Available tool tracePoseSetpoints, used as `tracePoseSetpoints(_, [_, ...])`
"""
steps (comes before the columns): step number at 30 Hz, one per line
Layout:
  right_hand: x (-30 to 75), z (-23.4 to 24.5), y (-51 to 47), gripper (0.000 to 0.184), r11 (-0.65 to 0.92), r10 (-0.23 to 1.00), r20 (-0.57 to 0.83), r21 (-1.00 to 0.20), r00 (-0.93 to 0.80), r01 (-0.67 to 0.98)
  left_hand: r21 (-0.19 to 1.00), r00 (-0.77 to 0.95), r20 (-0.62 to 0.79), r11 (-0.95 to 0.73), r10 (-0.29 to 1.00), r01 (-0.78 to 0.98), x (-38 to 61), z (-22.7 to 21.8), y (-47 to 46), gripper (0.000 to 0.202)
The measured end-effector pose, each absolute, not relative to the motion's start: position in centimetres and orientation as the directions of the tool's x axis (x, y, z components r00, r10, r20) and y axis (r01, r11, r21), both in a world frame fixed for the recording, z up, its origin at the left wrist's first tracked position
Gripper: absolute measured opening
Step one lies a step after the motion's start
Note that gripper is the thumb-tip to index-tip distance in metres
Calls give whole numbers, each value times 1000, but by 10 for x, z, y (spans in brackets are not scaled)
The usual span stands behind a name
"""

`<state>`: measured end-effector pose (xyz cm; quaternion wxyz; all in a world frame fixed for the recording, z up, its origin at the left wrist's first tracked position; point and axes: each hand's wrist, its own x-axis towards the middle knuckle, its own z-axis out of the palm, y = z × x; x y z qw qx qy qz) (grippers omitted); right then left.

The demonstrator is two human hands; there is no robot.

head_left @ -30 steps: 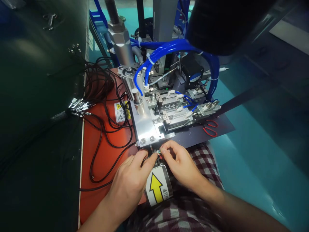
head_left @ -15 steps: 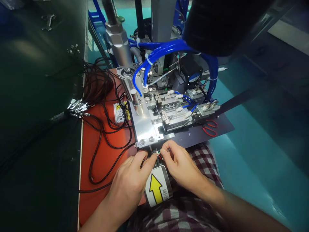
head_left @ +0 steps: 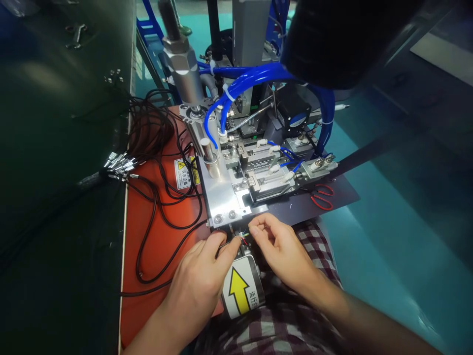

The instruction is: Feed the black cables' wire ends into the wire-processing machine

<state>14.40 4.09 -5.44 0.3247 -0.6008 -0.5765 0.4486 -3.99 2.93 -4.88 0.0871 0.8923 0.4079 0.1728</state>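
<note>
My left hand (head_left: 201, 281) pinches the end of a thin black cable (head_left: 155, 236) and holds its stripped, coloured wire tips (head_left: 242, 238) at the front edge of a metal fixture (head_left: 225, 197). My right hand (head_left: 281, 249) is just right of the tips, fingers curled in a pinch close to the fine wires; I cannot make out anything between them. A cylindrical part with a yellow arrow label (head_left: 242, 291) sits right below both hands.
Coiled black cables with metal plugs (head_left: 118, 162) lie on the orange mat (head_left: 148, 246) at left. Blue air hoses (head_left: 258, 74) and a steel cylinder (head_left: 183, 64) rise behind the fixture. Red-handled scissors (head_left: 322, 195) rest on a dark plate at right. A checked garment covers my lap.
My right hand has drawn slightly to the right, away from the wire tips. My left hand keeps its pinch on the cable end in the same spot.
</note>
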Motion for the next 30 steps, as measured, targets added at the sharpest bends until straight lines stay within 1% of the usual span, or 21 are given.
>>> tracePoseSetpoints(2, [142,-53,41,11,-124,986,-158,-914,-58,387,305,607,230,-649,760,697,-40,-49,29,49])
tracePoseSetpoints(6, [140,-58,39,13,-66,993,-99,-915,-63,398,314,606,210,-640,767,701,-40,-50,29,49])
tracePoseSetpoints(10, [142,-60,39,13,-32,995,-67,-908,-70,418,314,603,240,-649,761,693,-40,-50,29,44])
tracePoseSetpoints(13, [142,-58,40,13,-51,993,-90,-903,-72,426,317,601,242,-648,762,693,-39,-50,30,45])
tracePoseSetpoints(16, [141,-58,40,11,-79,990,-120,-913,-79,400,320,598,241,-644,764,694,-39,-50,30,46])
tracePoseSetpoints(19, [140,-58,39,12,-48,989,-97,-919,-108,392,315,598,249,-647,762,694,-38,-50,31,43])
tracePoseSetpoints(24, [141,-60,36,12,-21,990,-79,-899,-115,438,319,595,235,-639,769,700,-39,-50,30,44])
tracePoseSetpoints(30, [144,-68,36,13,-114,987,-151,-894,-53,433,315,595,240,-641,767,700,-40,-51,29,44])
